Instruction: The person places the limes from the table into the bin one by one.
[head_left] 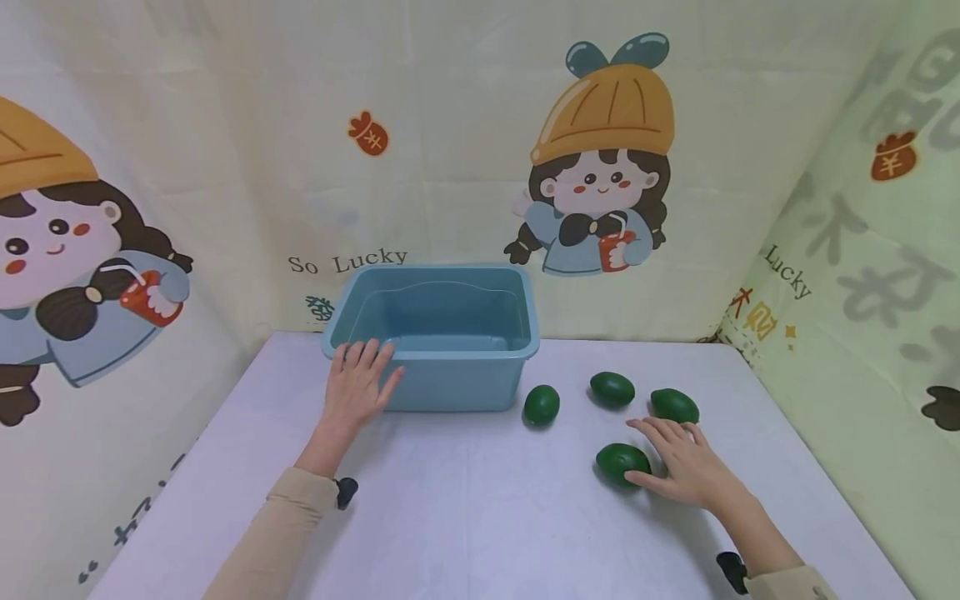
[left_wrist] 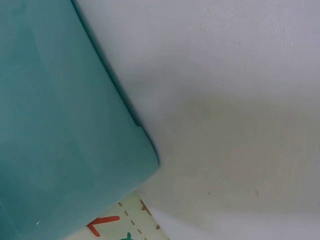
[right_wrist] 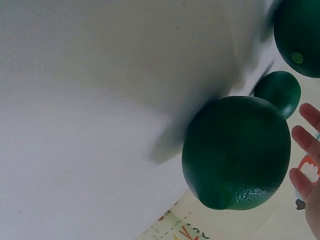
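My left hand (head_left: 356, 387) rests on the near left rim of a blue plastic tub (head_left: 457, 385), fingers straight. The tub's wall (left_wrist: 65, 125) fills the left of the left wrist view, where the hand itself is out of sight. Over the right of the table, my right hand (head_left: 686, 467) is spread, its thumb overlapping the right end of a dark green lime (head_left: 621, 463). Its fingers lie just in front of another lime (head_left: 674, 406). A lime (right_wrist: 237, 152) looms large in the right wrist view, beside the fingertips (right_wrist: 302, 137).
Two more limes sit farther back: one (head_left: 542, 405) beside the tub's right front corner, another (head_left: 612, 389) to its right. The table (head_left: 465, 517) has a white cover. Behind it hangs a printed cloth backdrop (head_left: 450, 192), with cloth walls on both sides.
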